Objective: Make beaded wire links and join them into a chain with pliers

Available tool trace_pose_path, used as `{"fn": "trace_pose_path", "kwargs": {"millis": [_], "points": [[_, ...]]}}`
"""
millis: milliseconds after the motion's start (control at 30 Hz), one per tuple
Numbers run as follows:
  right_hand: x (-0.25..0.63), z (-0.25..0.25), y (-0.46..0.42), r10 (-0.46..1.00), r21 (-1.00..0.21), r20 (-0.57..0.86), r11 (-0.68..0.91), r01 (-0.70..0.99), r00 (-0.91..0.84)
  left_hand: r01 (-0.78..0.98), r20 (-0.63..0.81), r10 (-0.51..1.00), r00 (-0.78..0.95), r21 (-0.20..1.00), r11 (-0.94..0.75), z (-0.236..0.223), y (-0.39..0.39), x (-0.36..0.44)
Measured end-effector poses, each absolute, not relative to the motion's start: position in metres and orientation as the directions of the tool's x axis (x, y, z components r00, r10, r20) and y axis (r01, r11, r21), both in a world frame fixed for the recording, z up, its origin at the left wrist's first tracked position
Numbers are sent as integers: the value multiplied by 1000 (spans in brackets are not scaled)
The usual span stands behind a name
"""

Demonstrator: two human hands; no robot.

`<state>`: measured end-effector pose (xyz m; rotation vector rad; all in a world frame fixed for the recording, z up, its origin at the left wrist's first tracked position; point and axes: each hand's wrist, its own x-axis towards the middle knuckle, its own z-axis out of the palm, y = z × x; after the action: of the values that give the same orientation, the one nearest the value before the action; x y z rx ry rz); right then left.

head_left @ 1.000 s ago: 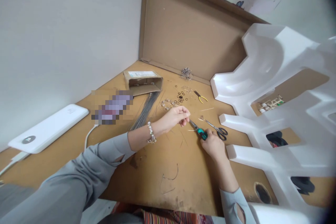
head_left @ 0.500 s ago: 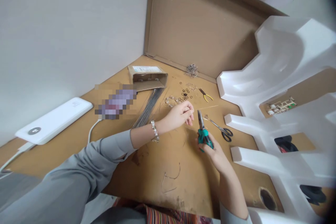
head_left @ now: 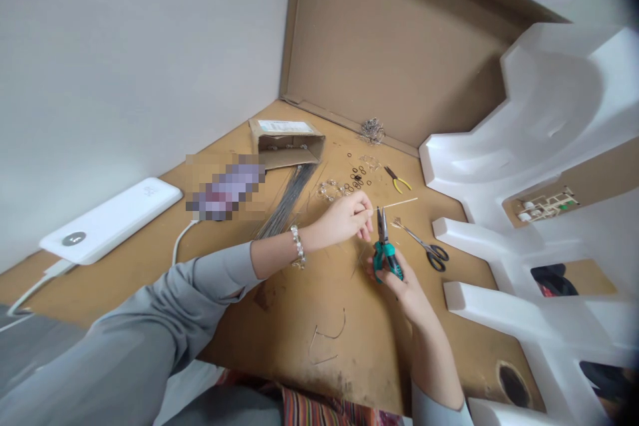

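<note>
Between its fingertips my left hand point(head_left: 352, 216) pinches a thin wire point(head_left: 402, 202), which sticks out to the right. My right hand point(head_left: 399, 279) is wrapped round the teal-and-black handles of a pair of pliers point(head_left: 382, 229). The jaws point away from me, slightly parted, and sit at the wire just right of my left fingertips. Whether they touch the wire I cannot tell. Behind my left hand lie a string of clear beads point(head_left: 332, 190) and several small dark rings point(head_left: 357, 178). A bundle of straight grey wires point(head_left: 287, 203) runs out below a cardboard box point(head_left: 289, 153).
Yellow-handled pliers point(head_left: 398, 180) and black-handled scissors point(head_left: 429, 249) lie to the right, beside white foam packaging point(head_left: 474, 299). A tangled metal pile point(head_left: 372, 130) is at the back. Left are a white power bank point(head_left: 112, 219) and a blurred-out device point(head_left: 227, 190). Bent wire scraps point(head_left: 324, 336) lie in front.
The pliers have moved up to the wire, and their jaws have parted around its height. My left hand keeps its pinch. The whole view has shifted slightly.
</note>
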<state>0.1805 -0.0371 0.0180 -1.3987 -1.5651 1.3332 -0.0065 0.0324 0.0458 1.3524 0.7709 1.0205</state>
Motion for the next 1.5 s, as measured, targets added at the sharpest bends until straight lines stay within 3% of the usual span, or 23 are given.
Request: {"fn": "trace_pose_path", "kwargs": {"millis": [200, 367, 600, 900, 1233, 1500], "points": [[173, 26, -36, 974, -908, -135, -48, 416, -183, -98, 136, 881, 454, 990, -102, 35, 31, -4], [169, 30, -40, 988, -809, -133, -59, 585, -84, 78, 166, 891, 422, 973, -218, 35, 30, -6], [167, 41, -43, 984, -847, -165, -106, 521, -70, 279, 230, 881, 414, 889, -363, 43, 24, -10], [159, 36, -38, 993, -842, -103, -58, 537, -54, 249, 209, 868, 450, 904, -347, 42, 22, -7], [161, 35, -39, 995, -900, -85, -56, 432, -47, 82, 158, 870, 467, 972, -221, 37, 26, -5], [162, 38, -38, 998, -878, -66, -50, 476, -17, 130, 181, 881, 438, 957, -261, 39, 22, -6]]}}
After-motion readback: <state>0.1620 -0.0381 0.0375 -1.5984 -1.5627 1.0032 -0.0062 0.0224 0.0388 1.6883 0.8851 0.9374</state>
